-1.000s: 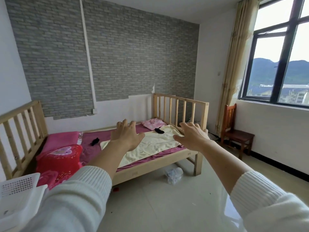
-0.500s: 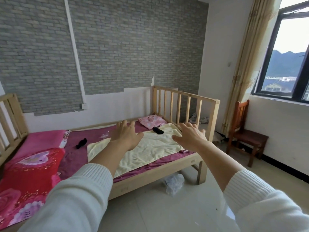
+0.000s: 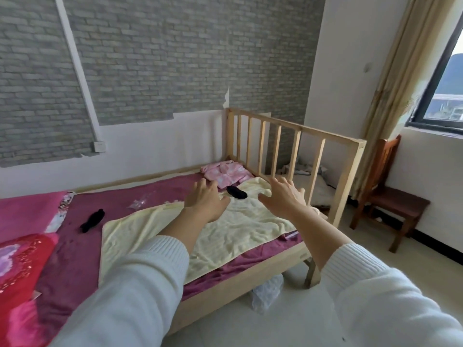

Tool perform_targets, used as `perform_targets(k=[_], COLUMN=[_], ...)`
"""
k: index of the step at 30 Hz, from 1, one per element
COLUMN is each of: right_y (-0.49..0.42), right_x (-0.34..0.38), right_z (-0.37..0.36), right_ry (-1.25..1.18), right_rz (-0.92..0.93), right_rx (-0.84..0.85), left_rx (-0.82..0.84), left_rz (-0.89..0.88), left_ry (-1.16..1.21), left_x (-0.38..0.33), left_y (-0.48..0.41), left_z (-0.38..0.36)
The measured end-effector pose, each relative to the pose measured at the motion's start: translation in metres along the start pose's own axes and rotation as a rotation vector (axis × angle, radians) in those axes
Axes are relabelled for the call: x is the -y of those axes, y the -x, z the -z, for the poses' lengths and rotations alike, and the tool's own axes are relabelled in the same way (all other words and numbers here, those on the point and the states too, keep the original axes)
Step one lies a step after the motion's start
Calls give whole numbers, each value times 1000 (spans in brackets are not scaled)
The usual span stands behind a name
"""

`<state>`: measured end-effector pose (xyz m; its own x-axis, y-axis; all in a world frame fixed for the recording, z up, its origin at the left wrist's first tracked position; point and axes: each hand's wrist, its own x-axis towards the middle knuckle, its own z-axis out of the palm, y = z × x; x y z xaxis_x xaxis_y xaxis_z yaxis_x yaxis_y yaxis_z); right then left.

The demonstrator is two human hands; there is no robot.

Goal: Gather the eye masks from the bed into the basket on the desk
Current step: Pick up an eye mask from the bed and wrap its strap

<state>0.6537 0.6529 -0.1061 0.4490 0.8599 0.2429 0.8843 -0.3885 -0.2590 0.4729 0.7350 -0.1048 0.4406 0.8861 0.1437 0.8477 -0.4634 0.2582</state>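
The basket and the worktop are out of view, and the head end of the bed (image 3: 240,284) is cut off at the left edge. Both arms in white sleeves stretch forward over the bed, palms down. The left hand (image 3: 206,200) has its fingers spread and loose, holding nothing, its fingertips just beside a black eye mask (image 3: 237,192) lying on the yellow towel (image 3: 225,236); whether they touch it cannot be told. The right hand (image 3: 284,197) is likewise splayed and empty, near the slatted footboard (image 3: 295,151). A second black eye mask (image 3: 92,220) lies well apart on the purple sheet (image 3: 75,256), near a pink pillow (image 3: 27,211).
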Motion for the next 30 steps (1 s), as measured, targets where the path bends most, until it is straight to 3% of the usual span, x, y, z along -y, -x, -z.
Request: perform_targets(k=[10,19,30], right_y=[-219,-437,-571], right_x=[-57,-132,-186], right_z=[-99,-198,-365], right_ry=[67,80,81], right_rz=[13,53,-45], right_rx=[108,290,553], left_rx=[31,124,358], left_rz=[-7,146,216], left_ry=[-3,68,123], left_x=[-7,-28,3], left_y=[-230,-438,-582], left_z=[-102,-210,-371])
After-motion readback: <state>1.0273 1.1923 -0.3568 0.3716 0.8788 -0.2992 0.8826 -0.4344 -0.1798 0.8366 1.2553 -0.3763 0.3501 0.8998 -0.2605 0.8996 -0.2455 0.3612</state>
